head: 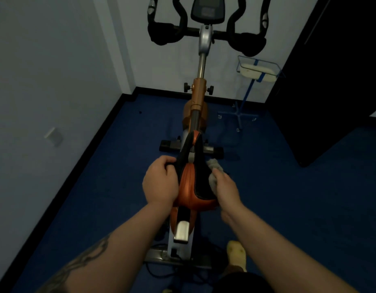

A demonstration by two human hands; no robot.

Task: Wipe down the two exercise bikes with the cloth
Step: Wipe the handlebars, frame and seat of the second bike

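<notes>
1. At the centre of the head view stands one exercise bike (198, 115), orange and silver, on a dark blue floor (288, 197) in a corner between pale walls.
2. Saddle (192, 182): orange and black, nose pointing away toward the handlebars (206, 32), tilted with its left edge raised.
3. Left hand (159, 182): fingers curled over the saddle's left edge, gripping it; forearm tattooed.
4. Right hand (225, 188): closed around a grey cloth (213, 172), pressing it against the saddle's right side. A loose end of the cloth sticks out beyond the fingers.
5. Console (207, 9): dark screen mounted above the handlebar stem.
6. Beside the bike, to its right near the wall, a blue wire stand (259, 68) on a wheeled base carries a white item.
7. A dark cabinet (331, 81) occupies the right edge.
8. One yellow-shod foot (237, 254) rests by the bike's rear base.
</notes>
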